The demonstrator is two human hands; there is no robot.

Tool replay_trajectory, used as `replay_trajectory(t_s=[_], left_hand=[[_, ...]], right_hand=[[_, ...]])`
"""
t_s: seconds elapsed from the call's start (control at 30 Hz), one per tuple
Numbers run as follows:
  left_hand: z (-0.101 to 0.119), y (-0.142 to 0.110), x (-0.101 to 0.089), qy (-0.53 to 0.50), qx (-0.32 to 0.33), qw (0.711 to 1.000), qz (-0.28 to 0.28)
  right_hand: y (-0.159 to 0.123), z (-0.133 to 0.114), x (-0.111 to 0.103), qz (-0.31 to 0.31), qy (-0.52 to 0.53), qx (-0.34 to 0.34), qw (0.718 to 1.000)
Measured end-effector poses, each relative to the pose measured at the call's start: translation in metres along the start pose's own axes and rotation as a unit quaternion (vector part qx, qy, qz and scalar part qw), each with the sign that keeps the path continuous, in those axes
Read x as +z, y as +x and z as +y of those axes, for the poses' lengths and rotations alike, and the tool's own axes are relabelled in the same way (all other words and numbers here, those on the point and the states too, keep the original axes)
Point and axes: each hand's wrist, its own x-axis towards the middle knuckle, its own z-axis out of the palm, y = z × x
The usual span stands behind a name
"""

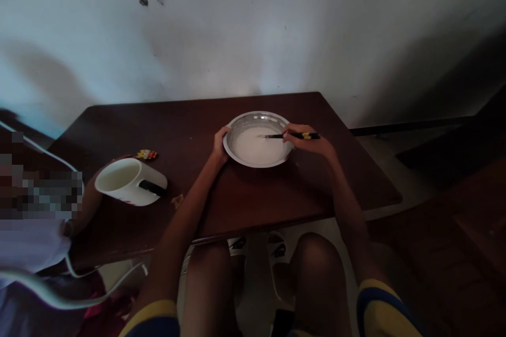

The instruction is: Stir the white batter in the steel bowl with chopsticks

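Note:
A shiny metal bowl (258, 164) stands on the dark red-brown table, holding a pale, batter-like liquid (259, 148). My left hand (222, 143) grips the bowl's left rim, fingers curled around its edge. Over the right rim, my right hand (303, 137) is closed around black chopsticks (272, 136) with gold bands at the back end. They lie nearly level, and their tips point into the liquid near the middle of the bowl. Whether the tips touch the bottom is hidden.
On the table (253, 202) to the left, a white jug (152, 174) with a dark handle lies tilted beside another person's arm (87, 205). A small colourful figure (147, 154) and a tan scrap (177, 201) are close by. White cables (51, 295) hang at the left. Behind rises a wall (245, 31).

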Motion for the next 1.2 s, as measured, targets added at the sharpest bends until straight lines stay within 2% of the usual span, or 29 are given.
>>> replay_trajectory(t_s=[0.07,0.13,0.2,0.27,0.37,0.43,0.5,0.6,0.67,0.73,0.77,0.83,0.93,1.0,1.1,1.2], left_hand=[[0.000,0.000,0.000,-0.001,-0.004,1.000,0.000],[-0.001,0.001,-0.001,-0.002,-0.005,1.000,0.001],[-0.001,0.002,-0.001,-0.004,-0.005,1.000,0.003],[-0.002,0.002,-0.001,-0.004,-0.003,1.000,0.003],[-0.002,0.002,0.000,-0.004,0.005,1.000,0.003],[-0.002,0.002,-0.001,-0.002,0.006,1.000,0.006],[-0.002,0.002,-0.001,0.001,0.002,1.000,0.009],[-0.002,0.002,-0.002,0.002,0.000,1.000,0.012],[-0.002,0.002,-0.002,0.001,0.003,1.000,0.013],[-0.002,0.002,-0.001,0.000,0.006,1.000,0.014],[-0.002,0.002,0.000,0.000,0.008,1.000,0.015],[-0.002,0.001,0.001,0.000,0.007,1.000,0.017],[0.000,0.000,0.001,-0.001,-0.003,1.000,0.013],[0.000,0.000,0.000,-0.003,-0.009,1.000,0.006],[0.001,-0.001,0.000,-0.006,-0.010,1.000,0.005],[0.001,-0.001,0.001,-0.009,-0.008,1.000,0.006]], right_hand=[[-0.003,0.004,-0.012,0.019,0.013,0.016,1.000],[-0.004,-0.001,-0.013,-0.013,0.038,0.005,0.999],[-0.003,-0.011,-0.003,-0.066,0.059,-0.018,0.996],[0.001,-0.019,0.011,-0.080,0.059,-0.033,0.995],[0.003,-0.016,0.017,-0.017,0.036,-0.014,0.999],[0.001,-0.006,0.006,0.021,0.030,0.007,0.999],[-0.002,0.003,-0.007,0.028,0.044,0.016,0.998],[-0.005,0.000,-0.011,-0.022,0.075,0.005,0.997],[-0.003,-0.011,0.000,-0.082,0.084,-0.022,0.993],[0.001,-0.019,0.012,-0.114,0.082,-0.038,0.989],[0.003,-0.021,0.016,-0.108,0.077,-0.036,0.991],[0.004,-0.017,0.016,-0.054,0.058,-0.013,0.997],[0.000,-0.001,-0.003,0.038,0.036,0.029,0.998],[-0.005,0.005,-0.014,0.049,0.042,0.035,0.997],[-0.006,-0.002,-0.012,-0.012,0.065,0.009,0.998],[0.000,-0.017,0.008,-0.076,0.071,-0.025,0.994]])
